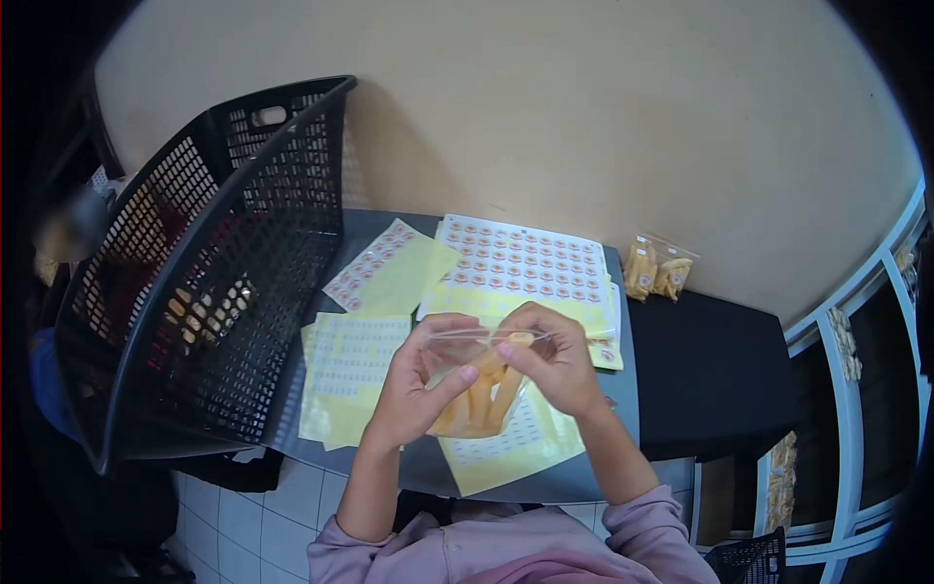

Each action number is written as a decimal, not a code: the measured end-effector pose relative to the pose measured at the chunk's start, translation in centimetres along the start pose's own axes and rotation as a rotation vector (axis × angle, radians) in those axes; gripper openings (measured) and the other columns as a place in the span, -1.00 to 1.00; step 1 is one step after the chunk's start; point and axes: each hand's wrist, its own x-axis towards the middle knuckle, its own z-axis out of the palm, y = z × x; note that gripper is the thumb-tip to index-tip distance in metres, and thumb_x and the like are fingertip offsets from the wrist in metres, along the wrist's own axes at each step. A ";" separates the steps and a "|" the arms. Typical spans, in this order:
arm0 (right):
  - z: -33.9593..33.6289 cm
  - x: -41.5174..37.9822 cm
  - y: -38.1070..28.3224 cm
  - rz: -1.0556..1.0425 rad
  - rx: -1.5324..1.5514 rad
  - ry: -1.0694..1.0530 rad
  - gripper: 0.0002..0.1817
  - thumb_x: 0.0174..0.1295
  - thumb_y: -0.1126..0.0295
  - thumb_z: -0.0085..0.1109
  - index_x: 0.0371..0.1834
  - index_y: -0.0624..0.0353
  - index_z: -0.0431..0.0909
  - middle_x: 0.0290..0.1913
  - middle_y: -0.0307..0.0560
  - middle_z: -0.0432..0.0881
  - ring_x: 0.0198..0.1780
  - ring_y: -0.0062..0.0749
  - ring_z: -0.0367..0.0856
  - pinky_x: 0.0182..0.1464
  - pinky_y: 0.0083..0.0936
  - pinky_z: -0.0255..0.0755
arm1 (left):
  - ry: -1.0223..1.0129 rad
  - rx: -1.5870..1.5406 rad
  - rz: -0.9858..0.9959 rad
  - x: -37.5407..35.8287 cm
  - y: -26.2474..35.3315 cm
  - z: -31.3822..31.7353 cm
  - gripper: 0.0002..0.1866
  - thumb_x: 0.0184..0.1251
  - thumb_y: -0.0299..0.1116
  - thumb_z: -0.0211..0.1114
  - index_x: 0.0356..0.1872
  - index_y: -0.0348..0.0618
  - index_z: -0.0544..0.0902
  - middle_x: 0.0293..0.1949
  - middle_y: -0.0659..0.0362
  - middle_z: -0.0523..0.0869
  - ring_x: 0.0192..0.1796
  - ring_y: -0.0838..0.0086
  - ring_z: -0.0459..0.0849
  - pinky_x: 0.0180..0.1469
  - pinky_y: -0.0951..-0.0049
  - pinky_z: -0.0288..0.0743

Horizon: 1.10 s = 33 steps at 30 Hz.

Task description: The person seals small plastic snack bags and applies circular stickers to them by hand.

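Observation:
A clear zip bag [477,404] of pale yellow, stick-shaped snacks is held up over the table between both hands. My left hand [428,380] grips its left side, thumb pressed on the front near the top. At the top right edge, my right hand [555,360] pinches the bag between thumb and fingers. Beneath and around the bag lie sticker sheets: a yellow sheet [516,453] with small printed labels under it, another label sheet [355,375] to the left, and a larger sheet of round orange-red stickers [525,258] behind.
A tall black plastic basket [224,229] stands on the left, with packed snacks visible through its mesh. Two filled bags [657,268] lean against the wall at the back right, on a black-covered surface [720,370]. White-framed shelving [846,438] with more packs lines the right side.

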 end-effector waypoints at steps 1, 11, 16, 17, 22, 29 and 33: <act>-0.6 -0.3 0.5 0.005 -0.001 0.006 -0.89 0.03 0.52 0.14 -0.36 0.26 0.48 -0.38 -0.24 0.50 -0.35 -0.68 0.44 -0.32 -0.73 0.36 | -0.004 -0.003 -0.005 0.2 -0.4 0.9 -0.63 0.09 -0.46 0.19 -0.04 -0.26 0.37 -0.11 0.13 0.48 -0.04 0.49 0.46 0.00 0.49 0.32; -1.7 -1.0 1.6 -0.064 0.059 0.185 -0.91 0.06 0.49 0.12 -0.42 0.30 0.55 -0.41 -0.16 0.51 -0.32 -0.59 0.45 -0.21 -0.68 0.32 | 0.129 0.055 0.050 2.3 -1.8 2.5 -0.95 0.16 -0.50 0.14 -0.38 -0.26 0.50 -0.39 0.25 0.52 -0.28 0.66 0.46 -0.20 0.64 0.33; -2.3 -0.8 1.2 -0.083 -0.253 0.256 -0.90 0.04 0.51 0.13 -0.39 0.27 0.60 -0.46 -0.13 0.54 -0.39 -0.55 0.48 -0.28 -0.65 0.34 | 0.093 0.043 0.038 3.3 -2.1 2.5 -0.96 0.16 -0.51 0.14 -0.39 -0.27 0.50 -0.40 0.24 0.51 -0.31 0.66 0.47 -0.21 0.64 0.33; -2.1 -0.7 1.1 -0.083 -0.254 0.260 -0.90 0.04 0.51 0.13 -0.39 0.27 0.60 -0.46 -0.13 0.54 -0.39 -0.55 0.48 -0.28 -0.65 0.34 | 0.105 0.029 0.034 3.4 -2.2 2.3 -0.96 0.16 -0.51 0.14 -0.39 -0.27 0.50 -0.41 0.24 0.51 -0.31 0.66 0.47 -0.21 0.64 0.33; -0.9 -0.5 1.4 -0.053 -0.232 0.320 -0.91 0.02 0.52 0.15 -0.40 0.26 0.60 -0.49 -0.13 0.54 -0.41 -0.55 0.48 -0.30 -0.66 0.33 | 0.113 -0.043 0.021 2.9 -2.3 1.4 -0.96 0.17 -0.52 0.13 -0.40 -0.27 0.50 -0.43 0.24 0.50 -0.32 0.66 0.48 -0.22 0.64 0.33; 0.8 0.1 1.0 -0.180 -0.100 0.282 -0.91 0.00 0.57 0.14 -0.39 0.28 0.54 -0.39 -0.14 0.52 -0.34 -0.55 0.48 -0.26 -0.64 0.35 | 0.148 0.012 0.107 1.8 -1.0 1.1 -0.95 0.15 -0.55 0.13 -0.36 -0.27 0.47 -0.39 0.21 0.50 -0.29 0.62 0.49 -0.21 0.60 0.36; 2.0 0.3 -0.1 -0.198 -0.032 0.204 -0.90 -0.02 0.60 0.13 -0.39 0.28 0.51 -0.33 -0.11 0.50 -0.31 -0.52 0.48 -0.24 -0.63 0.36 | 0.216 0.077 0.226 1.4 1.3 1.6 -0.76 0.06 -0.60 0.18 -0.21 -0.29 0.41 -0.29 0.09 0.55 -0.22 0.56 0.53 -0.14 0.56 0.39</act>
